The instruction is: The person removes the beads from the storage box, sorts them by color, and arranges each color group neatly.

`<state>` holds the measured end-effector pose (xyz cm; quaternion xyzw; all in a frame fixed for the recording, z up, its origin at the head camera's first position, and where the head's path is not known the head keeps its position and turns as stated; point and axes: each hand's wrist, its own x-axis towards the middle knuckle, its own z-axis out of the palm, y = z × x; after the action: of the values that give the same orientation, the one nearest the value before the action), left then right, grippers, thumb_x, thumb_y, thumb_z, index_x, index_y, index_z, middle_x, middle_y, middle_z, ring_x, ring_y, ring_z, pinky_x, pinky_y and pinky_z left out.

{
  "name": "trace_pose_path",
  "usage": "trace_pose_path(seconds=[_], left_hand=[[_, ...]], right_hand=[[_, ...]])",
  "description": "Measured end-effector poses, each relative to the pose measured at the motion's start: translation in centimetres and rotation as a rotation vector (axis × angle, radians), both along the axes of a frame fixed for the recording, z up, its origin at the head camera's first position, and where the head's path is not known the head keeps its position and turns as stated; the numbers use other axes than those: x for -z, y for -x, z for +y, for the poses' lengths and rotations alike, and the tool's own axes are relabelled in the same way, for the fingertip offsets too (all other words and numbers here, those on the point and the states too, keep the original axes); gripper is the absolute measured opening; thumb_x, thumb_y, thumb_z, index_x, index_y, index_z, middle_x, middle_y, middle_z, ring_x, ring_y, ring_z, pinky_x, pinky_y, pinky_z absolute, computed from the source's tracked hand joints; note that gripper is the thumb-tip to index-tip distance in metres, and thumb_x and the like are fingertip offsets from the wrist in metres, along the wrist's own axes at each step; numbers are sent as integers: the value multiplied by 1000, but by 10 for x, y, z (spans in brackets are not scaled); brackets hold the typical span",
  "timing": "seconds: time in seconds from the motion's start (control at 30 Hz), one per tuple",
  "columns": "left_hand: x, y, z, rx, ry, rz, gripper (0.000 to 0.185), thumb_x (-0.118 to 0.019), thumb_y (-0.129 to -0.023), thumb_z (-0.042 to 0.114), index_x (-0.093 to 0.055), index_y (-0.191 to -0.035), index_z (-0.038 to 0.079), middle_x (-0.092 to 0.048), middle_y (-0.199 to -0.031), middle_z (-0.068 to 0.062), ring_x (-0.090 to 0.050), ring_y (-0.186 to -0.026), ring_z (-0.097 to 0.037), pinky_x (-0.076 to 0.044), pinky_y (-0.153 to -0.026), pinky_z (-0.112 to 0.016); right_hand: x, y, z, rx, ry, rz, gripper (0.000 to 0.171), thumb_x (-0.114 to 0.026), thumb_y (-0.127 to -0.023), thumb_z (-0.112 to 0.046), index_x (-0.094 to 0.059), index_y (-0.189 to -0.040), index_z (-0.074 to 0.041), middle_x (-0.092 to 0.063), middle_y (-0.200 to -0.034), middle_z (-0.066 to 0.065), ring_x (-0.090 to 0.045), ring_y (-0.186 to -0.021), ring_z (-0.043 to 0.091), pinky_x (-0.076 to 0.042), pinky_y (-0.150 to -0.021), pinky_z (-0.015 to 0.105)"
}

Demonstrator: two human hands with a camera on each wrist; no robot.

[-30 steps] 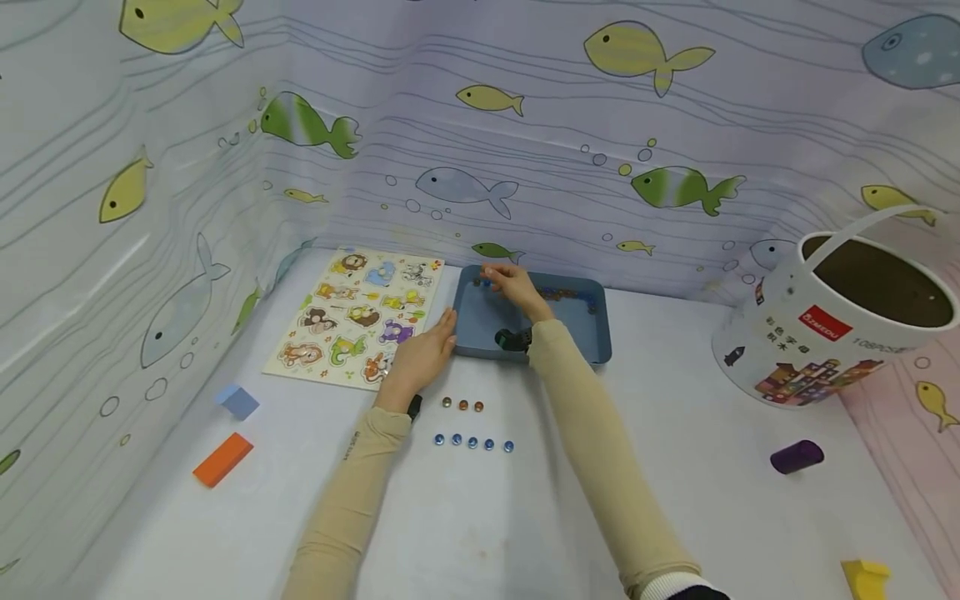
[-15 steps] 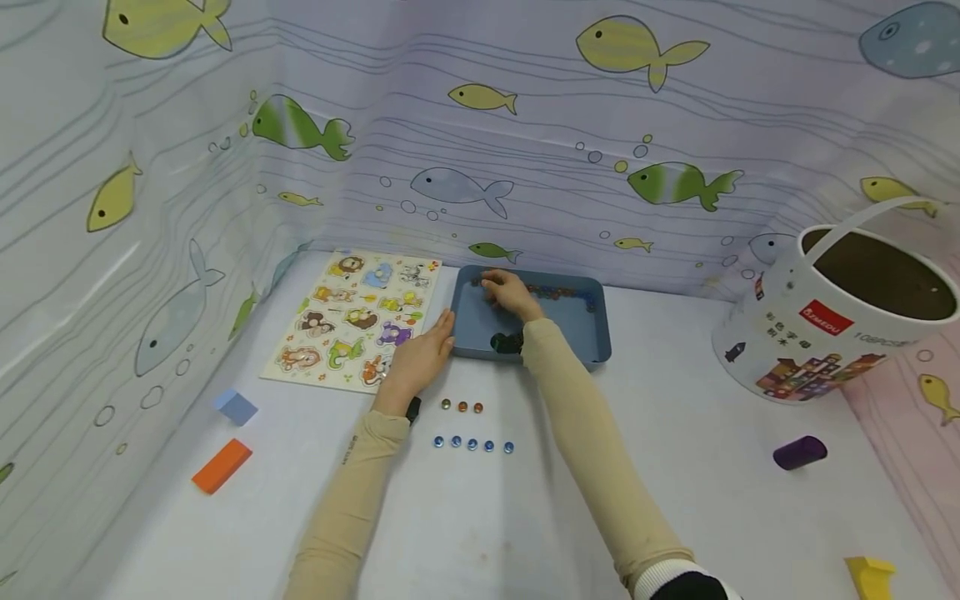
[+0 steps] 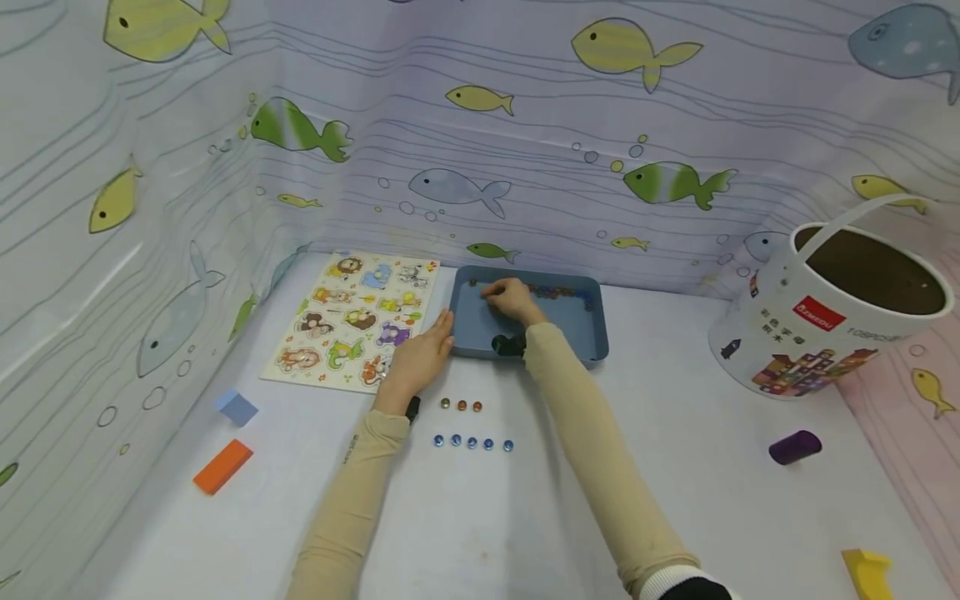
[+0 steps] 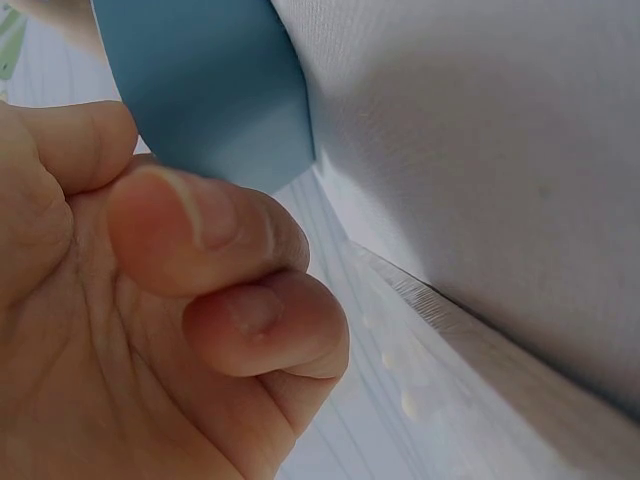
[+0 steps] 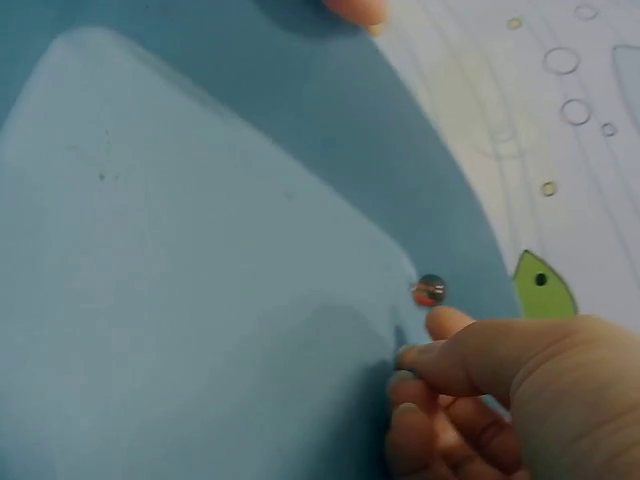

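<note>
At nine o'clock on the white tabletop [image 3: 480, 533] lie a pale blue square block [image 3: 237, 407] and an orange rectangular block [image 3: 222, 467], well apart from the hands. The printed animal puzzle board [image 3: 352, 317] sits at eleven o'clock, its right edge just beside the shallow blue plastic tray [image 3: 585, 333]. The left hand [image 3: 417, 358] rests on the table with straight fingers against the tray's left wall, seemingly to steady it; it holds nothing. The right hand [image 3: 512, 298] reaches into the tray's far left corner, fingertips [image 5: 445, 322] curled beside a small reddish glass bead [image 5: 429, 291]; whether they pinch a bead I cannot tell. More beads [image 3: 558, 292] line the far wall. Two short bead rows [image 3: 472, 443] lie at six o'clock of the tray, with bare table around them. At three o'clock stand a white printed bucket [image 3: 795, 333] and a purple cylinder [image 3: 795, 447].
</note>
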<state>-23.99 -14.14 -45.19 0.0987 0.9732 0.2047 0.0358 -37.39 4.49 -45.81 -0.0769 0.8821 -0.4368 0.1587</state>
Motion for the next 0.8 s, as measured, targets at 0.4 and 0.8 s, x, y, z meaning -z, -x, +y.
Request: trace_pose_path(seconds=[0.4,0.8], left_hand=[[2,0,1,9,-11,-4,53,-33,-106,30,-22,-154,11,-21,-161,-5,-49,-131,-37,-45,-105,-49],[1,1,1,6,-9,-9,53,-32,-107,31,-22,-154,10,-20,-161,-4,-51,-129,-39,-46,-104,-50]], right_hand=[[-23,-29,45,-14,258,-14,34,-57,-99,-20,-62,-128,-3,-61,-110,23,-46,-76,23,-40,-69,37],[-33,-114,84,-115,375,-2,33,-57,-98,-15,-60,-124,4,-61,-110,25,-43,-66,15,-39,-64,34]])
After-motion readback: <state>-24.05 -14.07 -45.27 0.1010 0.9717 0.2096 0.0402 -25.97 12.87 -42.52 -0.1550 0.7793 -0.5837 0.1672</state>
